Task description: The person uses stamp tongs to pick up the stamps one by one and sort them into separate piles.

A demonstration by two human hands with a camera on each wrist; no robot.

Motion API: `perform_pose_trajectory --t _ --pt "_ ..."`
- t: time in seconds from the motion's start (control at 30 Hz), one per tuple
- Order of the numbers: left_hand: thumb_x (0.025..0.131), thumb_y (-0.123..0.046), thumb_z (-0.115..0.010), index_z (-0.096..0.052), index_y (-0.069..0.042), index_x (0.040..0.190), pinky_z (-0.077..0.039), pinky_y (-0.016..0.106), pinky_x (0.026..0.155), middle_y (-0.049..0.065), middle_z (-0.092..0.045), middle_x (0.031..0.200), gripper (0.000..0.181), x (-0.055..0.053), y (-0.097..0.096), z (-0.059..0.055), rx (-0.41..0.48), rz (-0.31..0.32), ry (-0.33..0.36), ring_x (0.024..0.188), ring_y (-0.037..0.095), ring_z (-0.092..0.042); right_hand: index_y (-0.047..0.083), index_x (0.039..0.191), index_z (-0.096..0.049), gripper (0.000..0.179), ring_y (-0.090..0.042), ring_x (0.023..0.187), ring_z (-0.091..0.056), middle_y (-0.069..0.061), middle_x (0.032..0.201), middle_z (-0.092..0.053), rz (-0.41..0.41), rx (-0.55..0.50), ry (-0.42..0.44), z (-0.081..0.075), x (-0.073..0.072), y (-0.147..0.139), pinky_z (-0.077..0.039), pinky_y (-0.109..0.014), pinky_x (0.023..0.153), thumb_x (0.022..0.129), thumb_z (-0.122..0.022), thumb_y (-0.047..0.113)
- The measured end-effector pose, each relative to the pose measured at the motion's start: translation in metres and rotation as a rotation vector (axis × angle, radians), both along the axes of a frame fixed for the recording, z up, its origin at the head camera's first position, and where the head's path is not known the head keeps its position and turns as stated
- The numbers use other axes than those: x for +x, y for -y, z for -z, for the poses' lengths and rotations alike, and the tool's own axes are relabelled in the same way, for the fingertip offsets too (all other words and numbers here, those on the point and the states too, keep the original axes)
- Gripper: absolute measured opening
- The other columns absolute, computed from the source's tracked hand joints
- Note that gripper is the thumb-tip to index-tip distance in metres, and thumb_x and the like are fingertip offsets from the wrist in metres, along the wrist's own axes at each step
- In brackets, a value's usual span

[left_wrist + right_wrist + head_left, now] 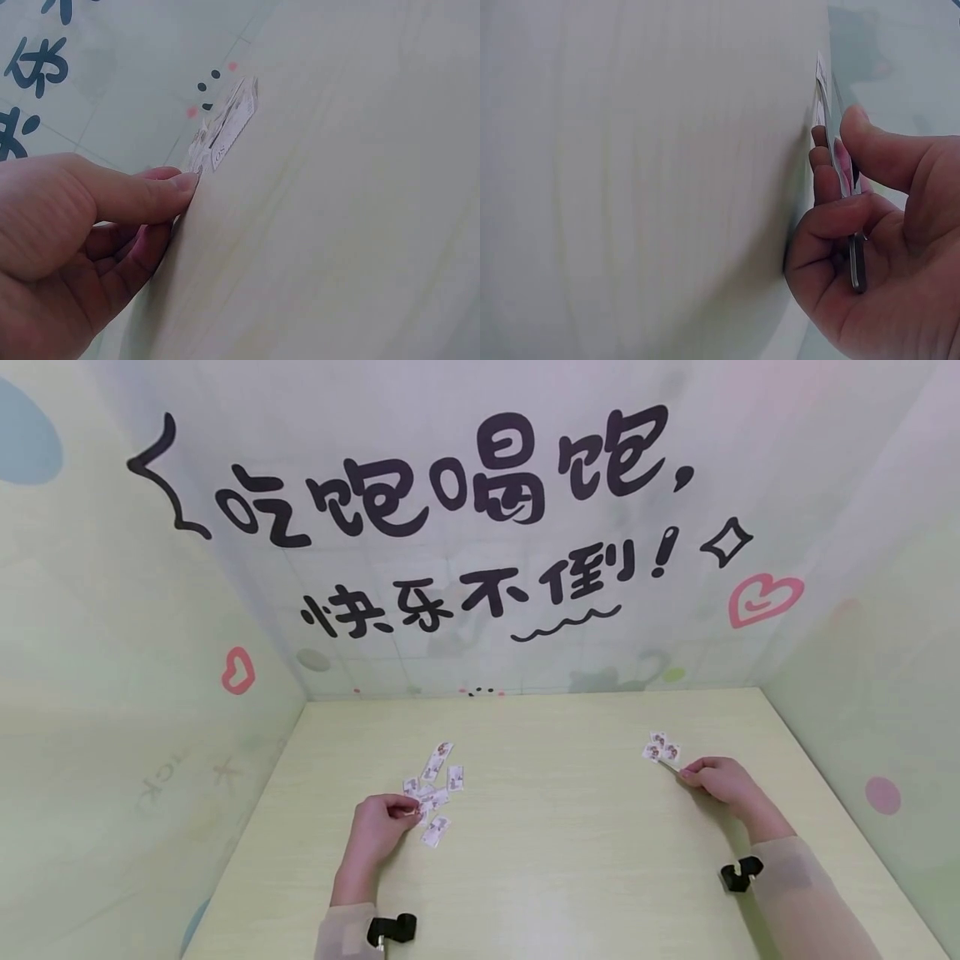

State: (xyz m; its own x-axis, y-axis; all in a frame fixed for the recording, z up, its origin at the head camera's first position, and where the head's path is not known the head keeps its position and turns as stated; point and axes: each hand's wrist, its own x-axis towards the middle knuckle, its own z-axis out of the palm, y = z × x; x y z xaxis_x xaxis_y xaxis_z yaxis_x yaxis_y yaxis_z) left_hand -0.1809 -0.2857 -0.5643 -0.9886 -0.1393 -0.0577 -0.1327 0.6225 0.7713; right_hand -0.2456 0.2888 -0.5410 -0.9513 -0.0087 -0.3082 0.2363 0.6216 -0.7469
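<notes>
My left hand [377, 831] is at the near-left edge of a loose pile of small white printed paper pieces [433, 795]. Its thumb and forefinger pinch one printed paper piece [417, 811], overlapping the pile in the head view. Over on the right, my right hand [722, 779] grips slim metal tweezers [857, 266], its fingers curled round them. The tweezers' tips reach a small cluster of similar paper pieces [660, 747], laid close together. In the right wrist view, a paper piece [820, 69] shows right at the tips.
Both groups lie on a pale wood-grain table [540, 860]. Behind it rises a white wall [480, 664] with large black lettering and pink hearts, and printed side walls flank the table. Each sleeve carries a black clip-like device [741, 874] at the wrist.
</notes>
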Motion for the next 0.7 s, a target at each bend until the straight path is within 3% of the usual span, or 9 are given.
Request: perform_pose_trajectory --t 0.7 --pt "0.087 -0.001 -0.086 -0.082 -0.003 0.1 -0.053 0.033 0.072 0.001 -0.073 0.085 0.014 0.001 0.0 -0.002 -0.012 0.01 -0.021 0.077 0.015 -0.064 -0.007 0.11 -0.071 0.031 -0.022 0.083 -0.053 -0.006 0.093 -0.062 0.015 0.007 0.025 -0.003 0.011 -0.004 -0.044 -0.035 0.072 0.102 -0.071 0.023"
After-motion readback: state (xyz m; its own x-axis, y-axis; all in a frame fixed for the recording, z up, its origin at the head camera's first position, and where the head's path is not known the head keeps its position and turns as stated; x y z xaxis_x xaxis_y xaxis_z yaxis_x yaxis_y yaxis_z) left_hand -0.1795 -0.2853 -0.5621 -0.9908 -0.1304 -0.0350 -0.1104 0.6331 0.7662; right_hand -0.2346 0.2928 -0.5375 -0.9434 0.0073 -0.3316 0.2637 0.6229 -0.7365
